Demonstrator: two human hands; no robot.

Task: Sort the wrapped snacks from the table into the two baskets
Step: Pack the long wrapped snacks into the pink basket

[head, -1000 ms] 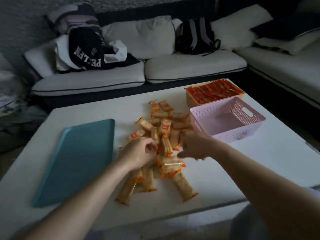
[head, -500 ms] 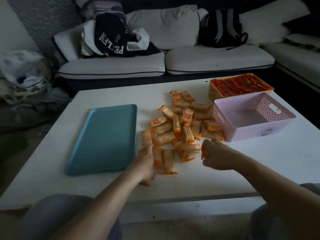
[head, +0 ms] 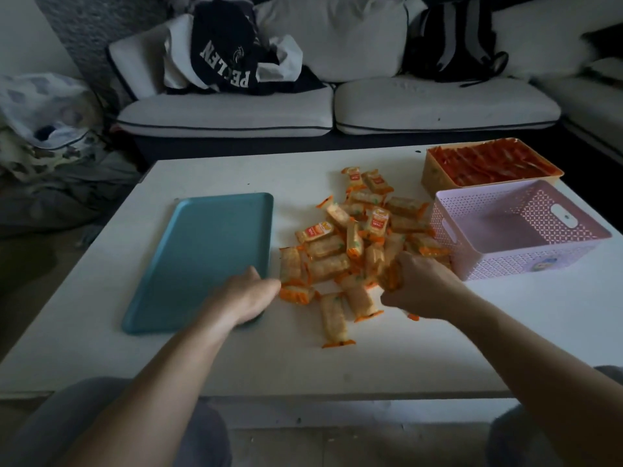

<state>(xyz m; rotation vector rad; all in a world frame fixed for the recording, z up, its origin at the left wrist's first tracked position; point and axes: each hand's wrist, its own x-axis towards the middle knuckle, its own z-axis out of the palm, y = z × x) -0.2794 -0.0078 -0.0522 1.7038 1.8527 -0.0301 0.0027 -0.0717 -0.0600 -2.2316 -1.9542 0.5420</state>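
A pile of orange-wrapped snacks [head: 357, 237] lies in the middle of the white table [head: 505, 332]. My right hand [head: 424, 288] is at the pile's near right edge, its fingers curled round a few of the snacks. My left hand [head: 249, 294] rests at the pile's near left edge, over the corner of the teal tray [head: 202, 257]. Its fingers reach toward a loose snack [head: 296, 294] and look relaxed. The pink perforated basket [head: 505, 264] stands to the right of the pile with nothing inside. Behind it, the orange basket [head: 435, 176] is full of red wrapped snacks.
A white sofa [head: 438, 106] runs along the far side of the table, with a heap of clothes [head: 229, 59] and a black backpack [head: 451, 42] on it. More bedding lies on the floor at the left [head: 47, 129]. My knees show under the table's near edge.
My right hand has moved forward into the pile and closed round snacks. My left hand has shifted left to the tray's corner. The view has moved closer to the table.
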